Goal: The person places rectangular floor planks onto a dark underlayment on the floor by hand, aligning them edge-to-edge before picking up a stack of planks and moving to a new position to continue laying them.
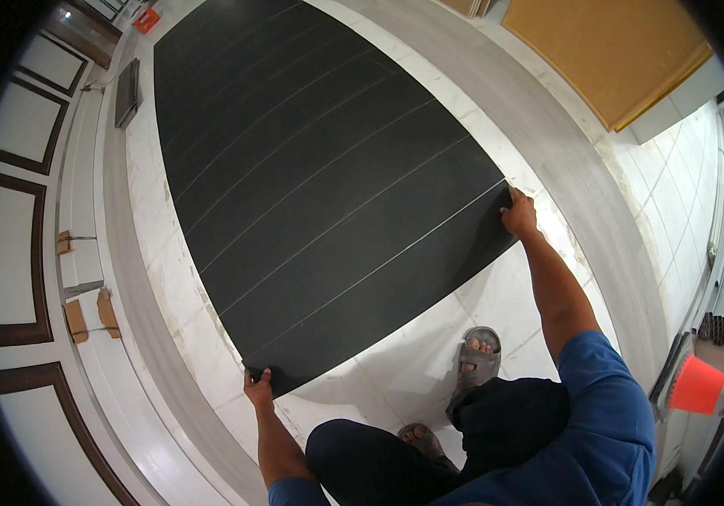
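A person's left hand and right hand each grip a near corner of a broad black grooved panel (likely stiff, unwieldy, best carried by its edges) above the tiled floor.

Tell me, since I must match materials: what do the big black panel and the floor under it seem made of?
Black panel: probably laminated board or sheet, matte dark face with thin pale parallel lines, rigid, both hands gripping its near corners. Floor: likely polished marble or ceramic tile, glossy white with faint veining and joint lines.

panel: matt black, smooth (thin pale grooves) | floor: glossy white tile
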Available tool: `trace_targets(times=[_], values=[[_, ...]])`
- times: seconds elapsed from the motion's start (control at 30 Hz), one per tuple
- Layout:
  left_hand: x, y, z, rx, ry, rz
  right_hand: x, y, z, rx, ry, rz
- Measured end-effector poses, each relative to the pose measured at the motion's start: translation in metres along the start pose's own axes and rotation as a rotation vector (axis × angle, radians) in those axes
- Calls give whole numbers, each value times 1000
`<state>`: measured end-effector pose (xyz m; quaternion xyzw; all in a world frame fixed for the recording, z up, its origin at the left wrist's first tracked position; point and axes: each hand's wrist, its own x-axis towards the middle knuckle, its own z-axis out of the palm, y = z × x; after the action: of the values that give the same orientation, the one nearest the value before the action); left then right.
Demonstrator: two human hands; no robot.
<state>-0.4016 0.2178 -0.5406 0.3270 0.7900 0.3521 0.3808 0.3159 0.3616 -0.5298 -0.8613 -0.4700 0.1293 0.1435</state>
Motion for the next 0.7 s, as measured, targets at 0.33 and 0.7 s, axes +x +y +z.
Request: trace_targets(times=[0.33, 0.7], values=[[5, -19, 4, 461, 91, 170, 20, 28, 32, 185, -68, -118], [-6, -7, -1, 556, 164, 27, 30, 33, 37, 23, -61, -200]])
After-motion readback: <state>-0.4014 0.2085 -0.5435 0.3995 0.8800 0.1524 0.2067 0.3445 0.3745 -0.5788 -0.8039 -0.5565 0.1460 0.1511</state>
